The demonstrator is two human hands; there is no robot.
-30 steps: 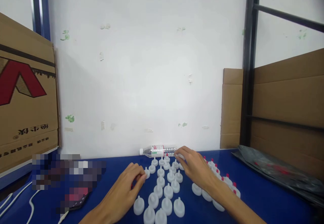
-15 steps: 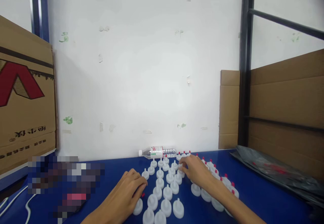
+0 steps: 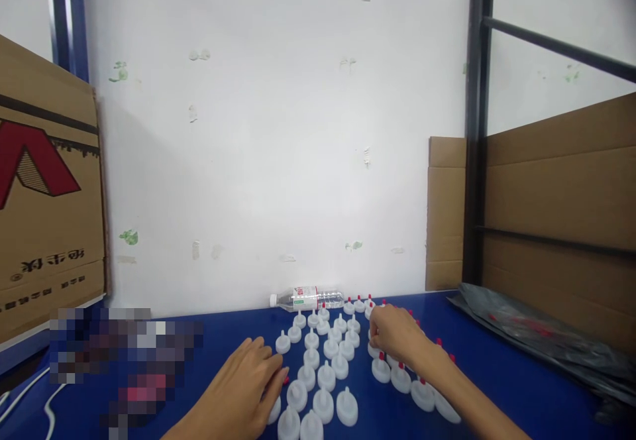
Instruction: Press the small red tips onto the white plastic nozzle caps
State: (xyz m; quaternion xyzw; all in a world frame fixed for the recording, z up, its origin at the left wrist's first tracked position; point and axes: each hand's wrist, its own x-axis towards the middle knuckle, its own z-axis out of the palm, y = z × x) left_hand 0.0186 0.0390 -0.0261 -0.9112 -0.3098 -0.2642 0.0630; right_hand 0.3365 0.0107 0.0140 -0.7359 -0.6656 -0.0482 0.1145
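Many white nozzle caps (image 3: 326, 377) stand upright on the blue table, most with bare spouts. On the right is a group of red-tipped nozzle caps (image 3: 400, 380). My right hand (image 3: 400, 337) is over this group, its fingers curled down and closed at the top of a white cap (image 3: 372, 352) that they partly hide. At the left edge of the bare caps, my left hand (image 3: 253, 380) is closed, thumb against fingers. A small red tip (image 3: 286, 380) shows at its thumb. Below it, a white cap (image 3: 273, 411) is mostly covered by the hand.
A clear plastic bottle (image 3: 308, 299) lies at the wall behind the caps. Dark plastic bags (image 3: 527, 327) lie at right, by cardboard (image 3: 556, 195) and a black frame (image 3: 477, 162). At left are a printed carton (image 3: 50, 228), a blurred-out patch and white cables (image 3: 48, 403).
My right hand has moved right, from the bare-spout caps to the red-tipped group, uncovering red tips in its front row. The left hand stays nearly in place. The view has shifted slightly.
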